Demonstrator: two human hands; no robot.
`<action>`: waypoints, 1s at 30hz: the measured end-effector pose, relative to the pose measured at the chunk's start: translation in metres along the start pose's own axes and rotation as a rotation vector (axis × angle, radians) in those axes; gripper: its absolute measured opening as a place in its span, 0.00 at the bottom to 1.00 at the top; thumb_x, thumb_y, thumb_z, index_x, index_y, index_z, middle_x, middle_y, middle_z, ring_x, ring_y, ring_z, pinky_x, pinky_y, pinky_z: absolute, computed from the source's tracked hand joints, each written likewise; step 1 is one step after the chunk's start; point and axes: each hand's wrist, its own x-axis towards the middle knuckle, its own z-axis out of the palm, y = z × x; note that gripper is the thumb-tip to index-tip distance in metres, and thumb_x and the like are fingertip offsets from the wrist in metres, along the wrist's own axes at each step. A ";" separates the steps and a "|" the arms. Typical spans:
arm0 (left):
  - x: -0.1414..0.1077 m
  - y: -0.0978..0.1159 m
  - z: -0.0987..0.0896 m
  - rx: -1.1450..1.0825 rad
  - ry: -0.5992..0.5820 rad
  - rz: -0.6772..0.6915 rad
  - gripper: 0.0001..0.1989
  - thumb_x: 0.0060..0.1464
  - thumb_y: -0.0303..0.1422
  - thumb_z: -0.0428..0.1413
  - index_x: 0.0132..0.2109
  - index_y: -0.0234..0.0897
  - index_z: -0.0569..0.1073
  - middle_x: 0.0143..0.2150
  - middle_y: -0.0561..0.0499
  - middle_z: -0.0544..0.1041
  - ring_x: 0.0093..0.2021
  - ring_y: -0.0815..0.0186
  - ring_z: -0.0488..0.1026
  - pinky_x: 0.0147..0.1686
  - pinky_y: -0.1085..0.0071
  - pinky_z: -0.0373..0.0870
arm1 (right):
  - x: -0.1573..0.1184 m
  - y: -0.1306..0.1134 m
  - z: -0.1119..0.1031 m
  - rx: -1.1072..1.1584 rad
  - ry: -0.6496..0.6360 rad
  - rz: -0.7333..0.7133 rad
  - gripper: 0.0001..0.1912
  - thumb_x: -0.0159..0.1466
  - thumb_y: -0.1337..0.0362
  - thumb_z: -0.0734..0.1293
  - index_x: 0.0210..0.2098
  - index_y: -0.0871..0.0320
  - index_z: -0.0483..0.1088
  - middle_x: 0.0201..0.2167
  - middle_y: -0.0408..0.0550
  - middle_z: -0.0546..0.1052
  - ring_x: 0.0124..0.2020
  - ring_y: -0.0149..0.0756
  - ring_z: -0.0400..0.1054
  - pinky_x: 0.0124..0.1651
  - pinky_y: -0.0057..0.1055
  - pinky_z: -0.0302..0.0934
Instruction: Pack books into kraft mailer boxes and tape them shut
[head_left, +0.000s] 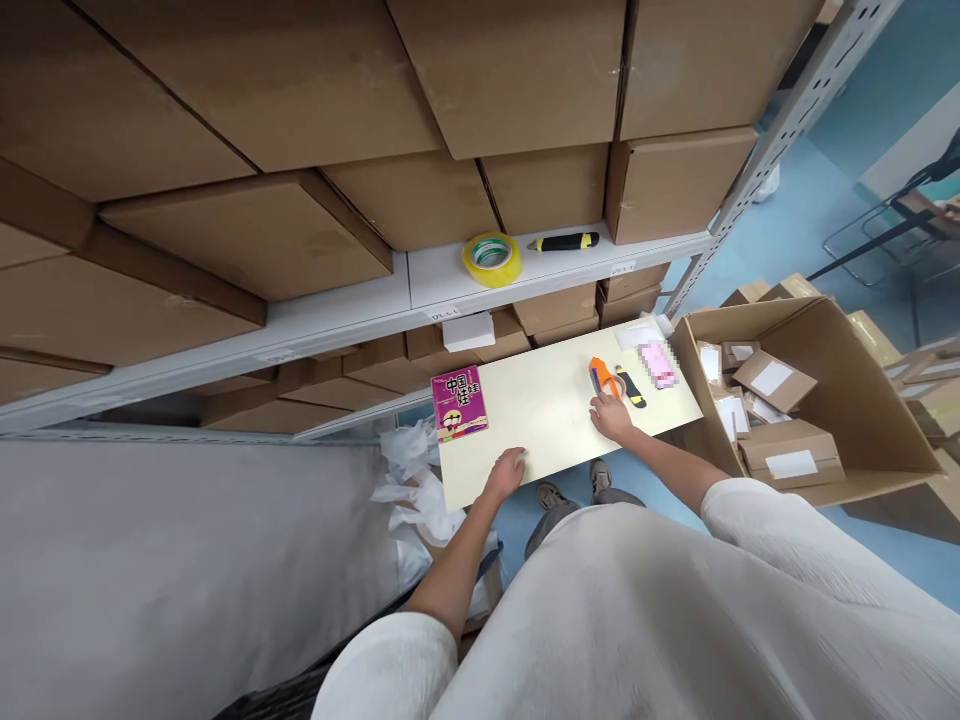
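My left hand [507, 472] rests at the near edge of the pale tabletop [540, 420], its fingers curled; what they hold, if anything, is too small to make out. My right hand [610, 416] lies on the table against the orange tape dispenser [602, 376], with fingers bent at its near end. Just right of the dispenser is a black and yellow cutter [631, 387]. A purple book [460, 403] lies flat at the table's left end. Toward the right end are a blurred pink item [658, 364] and a white sheet [637, 337].
Shelves of cardboard boxes [525, 70] rise beyond the table. Yellow tape [491, 260] and another cutter [564, 242] lie on the shelf edge. At right stands an open carton [877, 420] holding several small boxes. Crumpled plastic [424, 500] is at left.
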 end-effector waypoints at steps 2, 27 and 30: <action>0.003 0.004 -0.002 -0.011 0.030 0.009 0.22 0.64 0.28 0.52 0.62 0.36 0.79 0.66 0.40 0.79 0.69 0.53 0.74 0.73 0.54 0.67 | -0.003 -0.006 0.000 -0.011 -0.013 -0.043 0.18 0.79 0.63 0.57 0.59 0.61 0.74 0.58 0.62 0.76 0.58 0.50 0.70 0.61 0.40 0.61; -0.186 -0.061 0.012 -0.313 0.604 -0.279 0.21 0.64 0.27 0.54 0.62 0.38 0.77 0.63 0.43 0.79 0.67 0.55 0.74 0.73 0.56 0.67 | 0.007 -0.201 0.018 -0.236 -0.174 -0.640 0.17 0.79 0.63 0.58 0.57 0.59 0.76 0.57 0.59 0.78 0.57 0.47 0.72 0.57 0.37 0.62; -0.217 -0.081 0.021 -0.347 0.621 -0.304 0.21 0.65 0.27 0.54 0.62 0.39 0.77 0.63 0.43 0.79 0.67 0.55 0.74 0.73 0.56 0.67 | -0.007 -0.233 0.033 -0.256 -0.191 -0.677 0.17 0.78 0.63 0.59 0.57 0.59 0.76 0.57 0.59 0.78 0.57 0.47 0.73 0.56 0.36 0.62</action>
